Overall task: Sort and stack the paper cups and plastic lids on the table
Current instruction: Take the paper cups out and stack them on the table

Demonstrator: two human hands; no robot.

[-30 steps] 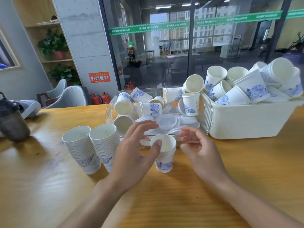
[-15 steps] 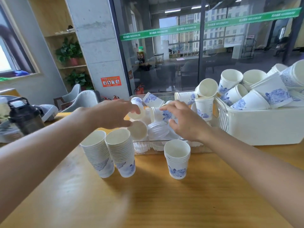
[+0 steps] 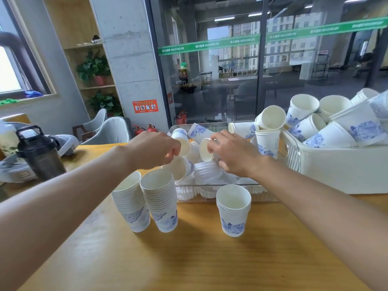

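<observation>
The green strip [image 3: 273, 36] running across the glass wall at the far side reads "MAXIMUM" over and over, with Chinese characters too small to make out. Behind the glass on the left, a small sign [image 3: 182, 74] shows "03". The orange sticker [image 3: 144, 106] on the concrete pillar has print I can't read.

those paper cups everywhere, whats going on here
A person is sorting loose paper cups into stacks. Both hands reach into the clear tray of jumbled cups and plastic lids: the left hand grips one tilted cup by its rim, and the right hand holds another cup. Three stacks already stand on the wooden table, two tall stacks and a short stack. The white bin is heaped with unsorted cups.
</observation>
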